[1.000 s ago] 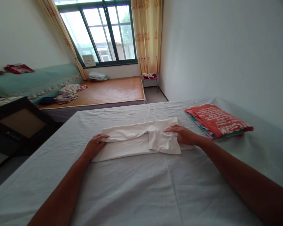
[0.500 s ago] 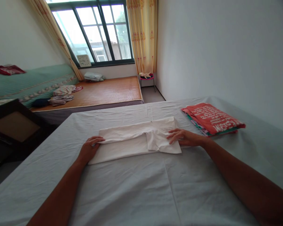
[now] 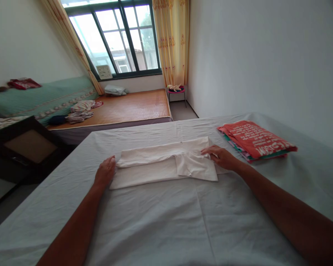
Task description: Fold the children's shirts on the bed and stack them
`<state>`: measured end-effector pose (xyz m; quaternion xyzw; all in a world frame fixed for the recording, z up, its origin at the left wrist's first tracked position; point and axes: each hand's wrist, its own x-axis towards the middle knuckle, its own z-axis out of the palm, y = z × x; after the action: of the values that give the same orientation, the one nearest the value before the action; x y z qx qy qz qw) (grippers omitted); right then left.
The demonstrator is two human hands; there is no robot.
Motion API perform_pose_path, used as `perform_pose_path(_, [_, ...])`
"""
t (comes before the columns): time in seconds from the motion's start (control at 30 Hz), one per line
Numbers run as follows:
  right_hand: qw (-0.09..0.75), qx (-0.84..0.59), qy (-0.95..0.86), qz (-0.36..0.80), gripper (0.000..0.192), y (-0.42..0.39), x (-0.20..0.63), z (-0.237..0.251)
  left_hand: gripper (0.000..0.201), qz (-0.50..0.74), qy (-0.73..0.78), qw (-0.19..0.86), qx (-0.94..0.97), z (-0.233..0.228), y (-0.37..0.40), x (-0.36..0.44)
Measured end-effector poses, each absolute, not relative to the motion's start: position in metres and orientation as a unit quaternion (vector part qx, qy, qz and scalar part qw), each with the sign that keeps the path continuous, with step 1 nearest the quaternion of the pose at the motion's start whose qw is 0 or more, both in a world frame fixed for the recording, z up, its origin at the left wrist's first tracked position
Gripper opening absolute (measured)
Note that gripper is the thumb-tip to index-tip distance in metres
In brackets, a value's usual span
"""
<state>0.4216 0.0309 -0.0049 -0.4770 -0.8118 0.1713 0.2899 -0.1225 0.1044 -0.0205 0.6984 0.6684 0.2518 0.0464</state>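
A white T-shirt [image 3: 147, 171] lies folded into a long strip on the sheet-covered bed, its sleeve [image 3: 197, 166] turned over at the right end. My left hand [image 3: 105, 170] is at the strip's left end, fingers stretched out close together beside its edge; the cloth is not gripped. At the other end, my right hand [image 3: 222, 157] rests with extended fingers on the upper part of the sleeve. Its thumb is hard to see. Some white cloth shows under the right wrist.
A folded stack of clothes with a red printed shirt [image 3: 255, 138] on top lies to the right, near the wall. Beyond the grey sheet [image 3: 155, 225] stand another bed [image 3: 138, 105] with crumpled clothes, a pink stool [image 3: 177, 89] and a dark cabinet [image 3: 27, 147].
My left hand has drawn off the shirt's left edge to just beside it. My right hand has shifted up across the sleeve. The view has turned slightly left.
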Motion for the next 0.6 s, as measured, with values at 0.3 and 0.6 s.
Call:
perform_pose_path(0.3, [0.274,-0.464,-0.830,0.142,0.035,0.031,0.411,-0.022,0.040,0.119,0.678,0.011,0.725,-0.010,0.089,-0.091])
perform_pose_path(0.6, [0.482,-0.628,-0.595,0.142,0.029,0.045,0.458,-0.016,0.054,0.186,0.644,0.095,0.736,0.046,0.102,-0.054])
